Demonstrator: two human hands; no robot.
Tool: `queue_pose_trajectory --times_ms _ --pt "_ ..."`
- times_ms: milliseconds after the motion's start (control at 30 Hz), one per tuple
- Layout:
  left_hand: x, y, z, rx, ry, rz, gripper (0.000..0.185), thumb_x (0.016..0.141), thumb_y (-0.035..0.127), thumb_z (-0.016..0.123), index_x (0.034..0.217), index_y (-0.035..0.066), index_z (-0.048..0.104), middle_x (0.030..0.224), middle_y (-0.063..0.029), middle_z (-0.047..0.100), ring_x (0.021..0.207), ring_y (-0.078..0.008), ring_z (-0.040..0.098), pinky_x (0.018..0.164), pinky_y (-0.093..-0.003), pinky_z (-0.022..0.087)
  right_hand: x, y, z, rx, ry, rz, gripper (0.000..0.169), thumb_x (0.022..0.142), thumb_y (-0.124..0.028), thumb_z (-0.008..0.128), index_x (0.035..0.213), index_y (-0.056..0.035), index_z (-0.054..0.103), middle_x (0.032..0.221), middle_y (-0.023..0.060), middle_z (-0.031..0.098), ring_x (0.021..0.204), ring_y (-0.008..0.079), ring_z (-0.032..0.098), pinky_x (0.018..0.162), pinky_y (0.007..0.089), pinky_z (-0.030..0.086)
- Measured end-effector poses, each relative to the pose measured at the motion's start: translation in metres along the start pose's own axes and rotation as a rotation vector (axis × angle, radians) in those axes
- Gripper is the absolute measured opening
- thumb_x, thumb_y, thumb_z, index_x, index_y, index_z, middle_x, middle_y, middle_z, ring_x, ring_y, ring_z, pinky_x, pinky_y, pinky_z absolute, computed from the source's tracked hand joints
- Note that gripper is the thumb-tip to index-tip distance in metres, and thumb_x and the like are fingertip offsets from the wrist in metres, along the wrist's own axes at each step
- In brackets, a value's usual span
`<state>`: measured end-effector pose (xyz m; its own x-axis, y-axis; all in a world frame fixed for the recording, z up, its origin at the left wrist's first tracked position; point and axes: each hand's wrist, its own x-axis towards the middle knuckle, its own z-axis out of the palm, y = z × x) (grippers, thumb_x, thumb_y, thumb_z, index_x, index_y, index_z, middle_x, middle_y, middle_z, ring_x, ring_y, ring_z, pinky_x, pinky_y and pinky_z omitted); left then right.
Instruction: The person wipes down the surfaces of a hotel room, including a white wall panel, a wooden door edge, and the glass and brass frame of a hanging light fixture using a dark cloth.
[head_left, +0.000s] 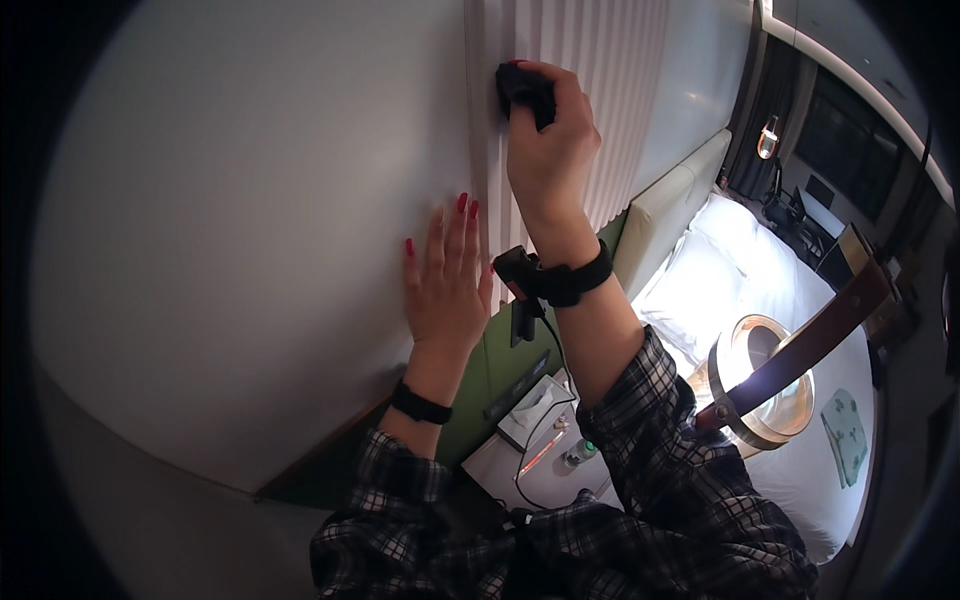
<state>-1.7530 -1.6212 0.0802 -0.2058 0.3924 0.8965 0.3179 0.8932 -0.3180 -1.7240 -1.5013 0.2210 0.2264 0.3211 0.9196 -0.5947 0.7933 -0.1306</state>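
My right hand (559, 142) grips a bunched black cloth (525, 94) against the edge strip of a fluted pale wall panel (592, 97). Fingers and thumb wrap around the cloth. Lower and to the left, my left hand (450, 292) lies with spread fingers against a smooth white wall (262, 225), holding nothing. Its fingertips are close to the seam between wall and fluted panel. A black strap with a small device (551, 276) sits on my right wrist, a cable trailing down from it. Another black band (421, 403) circles my left wrist.
Below stands a bedside table (487, 465) with a tissue box (534, 412), a pencil-like stick (541, 455) and a green-capped bottle (580, 452). A lit lamp (772, 390) with a brown strap hangs close on the right. Behind it is a white bed (787, 487) with a padded headboard (667, 210).
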Motion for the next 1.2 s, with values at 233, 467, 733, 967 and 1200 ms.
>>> queue_pose_trajectory --times_ms 233,467,733,967,1200 --pt "0.002 0.003 0.005 -0.08 0.008 -0.033 0.067 0.094 0.042 0.048 0.153 0.015 0.03 0.16 -0.0005 0.024 0.146 -0.0233 0.023 0.119 -0.0507 0.01 -0.031 0.003 -0.01 -0.059 -0.096 0.07 0.032 0.078 0.008 0.056 0.106 -0.0043 0.062 0.099 0.0121 0.067 0.094 0.0335 0.058 0.084 0.0412 0.048" --pt "0.003 -0.001 0.006 -0.087 -0.11 -0.033 0.066 0.096 0.045 0.042 0.153 0.014 0.03 0.162 0.0 0.018 0.149 -0.023 0.015 0.119 -0.0504 0.004 -0.084 0.013 -0.015 -0.027 -0.105 0.194 0.039 0.078 0.008 0.055 0.115 -0.0042 0.062 0.104 0.0138 0.065 0.098 0.033 0.057 0.086 0.0407 0.048" --pt "0.007 0.003 0.011 0.008 -0.08 -0.029 0.07 0.092 0.043 0.047 0.153 0.013 0.031 0.162 -0.0012 0.018 0.149 -0.026 0.015 0.119 -0.0519 0.004 -0.128 0.041 -0.029 -0.084 -0.149 0.17 0.041 0.076 0.005 0.059 0.115 -0.0073 0.064 0.097 0.0108 0.063 0.094 0.0301 0.056 0.086 0.0394 0.044" --pt "0.006 -0.004 0.008 0.001 -0.076 -0.034 0.072 0.091 0.047 0.048 0.153 0.015 0.03 0.162 -0.002 0.02 0.148 -0.0262 0.019 0.119 -0.0514 0.005 -0.204 0.054 -0.048 -0.187 -0.25 0.25 0.047 0.07 0.005 0.059 0.114 -0.011 0.065 0.09 0.0073 0.062 0.086 0.0273 0.052 0.083 0.0381 0.04" --pt "0.007 0.011 0.027 -0.031 -0.029 -0.061 0.071 0.091 0.052 0.048 0.152 0.018 0.034 0.16 -0.0013 0.024 0.147 -0.0253 0.022 0.118 -0.0504 0.007 -0.232 0.06 -0.058 -0.22 -0.237 0.371 0.047 0.068 0.005 0.059 0.112 -0.0097 0.065 0.089 0.0111 0.06 0.085 0.0309 0.053 0.081 0.04 0.042"
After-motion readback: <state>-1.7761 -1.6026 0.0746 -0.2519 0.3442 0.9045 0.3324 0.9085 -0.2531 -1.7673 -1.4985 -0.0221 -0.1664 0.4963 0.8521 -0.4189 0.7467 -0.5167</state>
